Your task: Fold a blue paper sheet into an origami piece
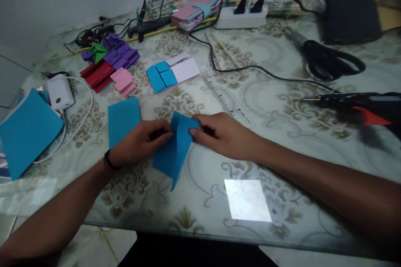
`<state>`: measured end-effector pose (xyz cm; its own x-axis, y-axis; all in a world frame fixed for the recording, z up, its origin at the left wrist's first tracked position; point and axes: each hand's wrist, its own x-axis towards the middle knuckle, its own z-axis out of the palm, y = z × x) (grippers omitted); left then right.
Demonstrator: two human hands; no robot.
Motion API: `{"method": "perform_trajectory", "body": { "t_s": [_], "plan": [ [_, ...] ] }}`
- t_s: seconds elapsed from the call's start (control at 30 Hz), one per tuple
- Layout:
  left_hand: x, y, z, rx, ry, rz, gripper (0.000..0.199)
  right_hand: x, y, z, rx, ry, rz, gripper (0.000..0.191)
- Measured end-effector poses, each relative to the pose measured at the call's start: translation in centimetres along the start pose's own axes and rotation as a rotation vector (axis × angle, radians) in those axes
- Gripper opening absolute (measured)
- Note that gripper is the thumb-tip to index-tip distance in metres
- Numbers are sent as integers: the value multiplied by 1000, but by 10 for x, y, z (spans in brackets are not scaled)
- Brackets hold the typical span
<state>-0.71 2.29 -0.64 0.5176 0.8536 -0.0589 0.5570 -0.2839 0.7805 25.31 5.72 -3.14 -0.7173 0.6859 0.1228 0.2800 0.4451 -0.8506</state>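
Observation:
Between my hands is a sheet of blue paper (178,142) with a lengthwise crease, tilted just above the table. My left hand (140,139) pinches its left edge between thumb and fingers. On the other side, my right hand (219,133) grips the upper right edge the same way. Another blue paper piece (123,119) lies flat behind my left hand, which covers its lower corner. Farther back sits a folded blue and white paper piece (172,73). A clear ruler (227,102) rests beyond my right hand.
Folded red (98,73), purple (122,56) and pink papers (123,81) lie at the back left. Blue sheets (31,133) and a white device (60,91) with a cable are at far left. Scissors (326,58), a glue gun (360,102) and a power strip (241,17) occupy the right and back.

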Motion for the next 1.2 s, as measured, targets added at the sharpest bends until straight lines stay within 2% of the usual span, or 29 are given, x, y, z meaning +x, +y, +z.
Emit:
{"method": "perform_trajectory", "body": {
  "t_s": [1.2],
  "plan": [
    [-1, 0, 0, 13, -5, -36, 26, 1, -2, 0, -7, -9, 18, 32]
  ]
}}
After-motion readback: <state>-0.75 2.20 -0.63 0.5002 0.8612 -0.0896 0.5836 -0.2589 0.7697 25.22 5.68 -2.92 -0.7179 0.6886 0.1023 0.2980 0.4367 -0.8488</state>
